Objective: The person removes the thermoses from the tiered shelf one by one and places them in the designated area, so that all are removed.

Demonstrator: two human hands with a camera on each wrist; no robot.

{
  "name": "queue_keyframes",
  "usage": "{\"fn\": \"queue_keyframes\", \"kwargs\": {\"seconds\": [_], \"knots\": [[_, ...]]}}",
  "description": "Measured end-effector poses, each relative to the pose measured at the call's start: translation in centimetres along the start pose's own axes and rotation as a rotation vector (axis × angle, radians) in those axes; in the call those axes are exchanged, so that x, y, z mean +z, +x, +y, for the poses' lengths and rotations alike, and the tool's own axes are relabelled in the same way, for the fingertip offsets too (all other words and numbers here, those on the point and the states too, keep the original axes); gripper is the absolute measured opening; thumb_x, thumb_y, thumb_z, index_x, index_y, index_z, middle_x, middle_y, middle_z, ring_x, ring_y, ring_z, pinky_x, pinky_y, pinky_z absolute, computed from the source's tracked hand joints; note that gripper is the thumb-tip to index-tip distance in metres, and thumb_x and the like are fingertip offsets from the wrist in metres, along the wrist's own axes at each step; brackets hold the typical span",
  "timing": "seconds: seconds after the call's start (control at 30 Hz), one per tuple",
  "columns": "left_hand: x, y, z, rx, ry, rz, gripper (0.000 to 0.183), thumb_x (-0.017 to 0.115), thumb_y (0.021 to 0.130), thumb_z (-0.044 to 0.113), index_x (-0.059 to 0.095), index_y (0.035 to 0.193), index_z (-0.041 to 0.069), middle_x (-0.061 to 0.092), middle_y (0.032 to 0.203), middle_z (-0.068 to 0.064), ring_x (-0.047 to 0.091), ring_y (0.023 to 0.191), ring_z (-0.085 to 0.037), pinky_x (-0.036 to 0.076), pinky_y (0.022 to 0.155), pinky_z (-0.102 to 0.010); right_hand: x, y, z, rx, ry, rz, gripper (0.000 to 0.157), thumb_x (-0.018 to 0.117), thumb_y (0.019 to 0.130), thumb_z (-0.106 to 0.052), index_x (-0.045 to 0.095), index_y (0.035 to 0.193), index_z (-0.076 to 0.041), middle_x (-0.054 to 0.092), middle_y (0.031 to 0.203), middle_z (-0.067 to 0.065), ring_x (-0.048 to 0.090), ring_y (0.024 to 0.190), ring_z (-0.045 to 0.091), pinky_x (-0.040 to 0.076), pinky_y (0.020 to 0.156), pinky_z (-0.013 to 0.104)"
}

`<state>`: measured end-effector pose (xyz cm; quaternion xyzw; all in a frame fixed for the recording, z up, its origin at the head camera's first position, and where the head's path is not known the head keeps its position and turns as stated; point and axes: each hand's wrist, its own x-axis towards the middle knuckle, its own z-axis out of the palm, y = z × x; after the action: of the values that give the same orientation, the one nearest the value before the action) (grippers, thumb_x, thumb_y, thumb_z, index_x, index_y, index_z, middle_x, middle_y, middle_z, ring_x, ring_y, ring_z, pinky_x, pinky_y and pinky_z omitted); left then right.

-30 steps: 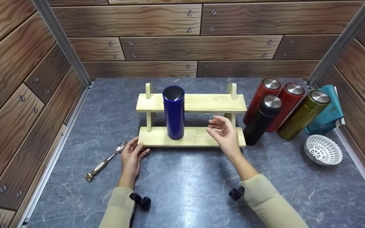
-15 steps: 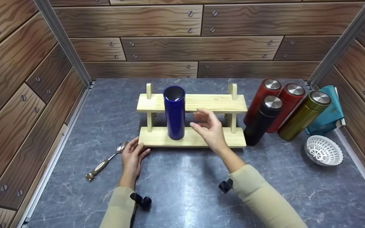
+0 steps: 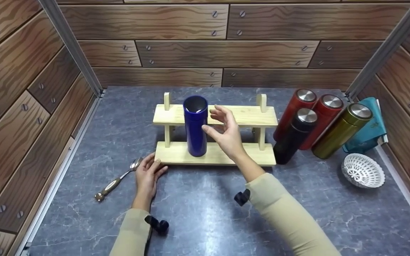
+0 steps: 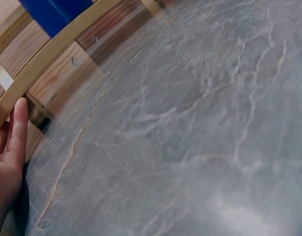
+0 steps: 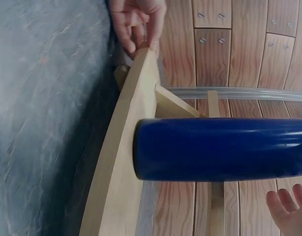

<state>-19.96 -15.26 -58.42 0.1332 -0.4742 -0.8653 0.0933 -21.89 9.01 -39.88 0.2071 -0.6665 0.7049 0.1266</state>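
A blue thermos bottle (image 3: 196,131) with a dark top stands upright on the lower board of a two-tier wooden rack (image 3: 240,115). My left hand (image 3: 147,177) pinches the left end of that lower board, thumb on top and fingers at the edge and underneath; the right wrist view shows this hold from the side. Just right of the bottle, my right hand (image 3: 226,137) is held up with fingers spread in a loose curve and nothing in it. In the right wrist view its fingertips (image 5: 287,200) appear apart from the bottle.
Right of the rack stand two red thermoses (image 3: 324,121), a black one (image 3: 295,138) and an olive-gold one (image 3: 342,131), all with steel lids. Beyond are a teal box-like packet (image 3: 367,124) and a white woven basket (image 3: 379,176). A spoon (image 3: 112,184) lies left.
My right hand has moved left and a little away from me, from the rack's right side to beside the blue thermos. The left hand, rack and thermos have stayed put.
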Motion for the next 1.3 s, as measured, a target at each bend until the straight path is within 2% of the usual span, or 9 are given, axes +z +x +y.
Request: {"fn": "queue_keyframes", "kwargs": {"seconds": [0.2, 0.43, 0.6, 0.93, 1.13, 1.3], "knots": [[0.1, 0.0, 0.1, -0.005, 0.0, 0.002, 0.044, 0.06, 0.087, -0.004, 0.046, 0.128, -0.004, 0.051, 0.116, -0.018, 0.063, 0.084, -0.022, 0.058, 0.075, -0.041, 0.7, 0.8, 0.5, 0.012, -0.025, 0.014, 0.068, 0.073, 0.076, 0.003, 0.036, 0.132, 0.008, 0.048, 0.126, 0.026, 0.046, 0.116, 0.039, 0.041, 0.095, 0.057], [0.1, 0.0, 0.0, -0.016, 0.002, 0.01, 0.041, 0.061, 0.087, -0.002, 0.049, 0.126, -0.001, 0.052, 0.115, -0.018, 0.063, 0.084, -0.022, 0.058, 0.076, -0.041, 0.9, 1.5, 1.1, 0.027, -0.044, -0.061, 0.078, 0.077, 0.073, 0.001, 0.031, 0.135, 0.008, 0.047, 0.127, 0.025, 0.047, 0.115, 0.036, 0.042, 0.095, 0.051], [0.2, 0.1, 0.0, -0.009, -0.005, 0.003, 0.042, 0.062, 0.086, -0.002, 0.049, 0.126, -0.001, 0.052, 0.114, -0.017, 0.063, 0.083, -0.022, 0.058, 0.077, -0.04, 1.2, 1.9, 1.0, 0.029, -0.039, -0.089, 0.081, 0.078, 0.072, 0.0, 0.03, 0.137, 0.004, 0.05, 0.121, 0.022, 0.051, 0.11, 0.032, 0.045, 0.093, 0.047], [0.0, 0.2, 0.5, 0.006, 0.004, 0.004, 0.044, 0.061, 0.086, -0.003, 0.047, 0.128, -0.004, 0.051, 0.115, -0.018, 0.063, 0.083, -0.021, 0.058, 0.075, -0.039, 2.0, 2.2, 0.6, 0.028, -0.112, -0.082, 0.074, 0.079, 0.07, -0.002, 0.04, 0.132, 0.002, 0.055, 0.116, 0.018, 0.054, 0.101, 0.025, 0.049, 0.087, 0.039], [-0.1, 0.0, 0.3, -0.009, -0.004, 0.003, 0.044, 0.061, 0.087, -0.003, 0.046, 0.128, -0.003, 0.051, 0.116, -0.018, 0.063, 0.083, -0.021, 0.058, 0.076, -0.04, 1.5, 1.6, 0.5, 0.047, -0.099, -0.057, 0.072, 0.081, 0.068, -0.002, 0.042, 0.129, 0.001, 0.056, 0.113, 0.016, 0.057, 0.096, 0.026, 0.052, 0.083, 0.039], [-0.1, 0.0, 0.2, 0.002, -0.005, 0.0, 0.043, 0.061, 0.087, -0.003, 0.047, 0.128, -0.003, 0.051, 0.116, -0.018, 0.063, 0.083, -0.021, 0.058, 0.076, -0.04, 1.0, 1.3, 0.2, 0.068, -0.086, -0.066, 0.072, 0.081, 0.068, -0.003, 0.043, 0.13, -0.001, 0.056, 0.116, 0.015, 0.058, 0.097, 0.026, 0.052, 0.085, 0.038]]}}
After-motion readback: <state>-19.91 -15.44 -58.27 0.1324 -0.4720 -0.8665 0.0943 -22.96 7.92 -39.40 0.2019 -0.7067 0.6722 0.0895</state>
